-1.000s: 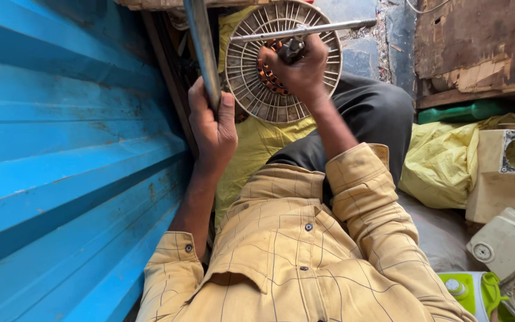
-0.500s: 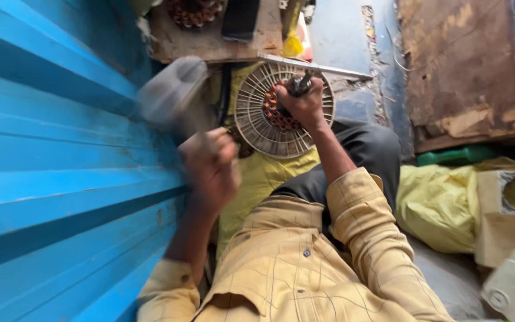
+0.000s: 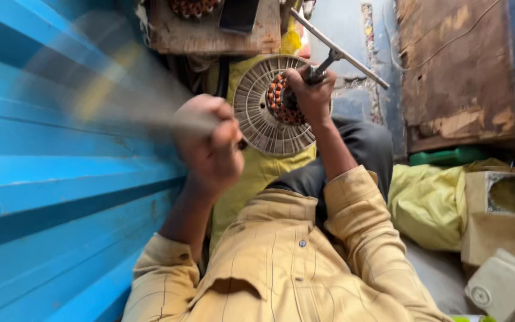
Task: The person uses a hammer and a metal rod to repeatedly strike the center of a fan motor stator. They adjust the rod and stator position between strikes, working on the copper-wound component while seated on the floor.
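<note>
My left hand (image 3: 210, 149) is closed around the handle of a long tool (image 3: 114, 113), which is blurred by motion and stretches to the left over the blue sheet. My right hand (image 3: 311, 95) grips a metal T-shaped rod (image 3: 341, 56) pressed to the centre of a round white ribbed motor housing (image 3: 257, 125). Copper windings (image 3: 276, 101) show inside it. The housing rests on my lap over yellow cloth, beside my dark trouser leg (image 3: 359, 149).
A corrugated blue metal sheet (image 3: 49, 197) fills the left side. A wooden block (image 3: 210, 33) lies beyond the housing. To the right are a worn wooden board (image 3: 454, 71), a green object (image 3: 448, 157), a yellow bag (image 3: 430, 203) and beige boxes (image 3: 499, 220).
My left hand has swung the long tool from upright beside the housing down and out to the left. My right hand keeps its grip on the rod at the housing.
</note>
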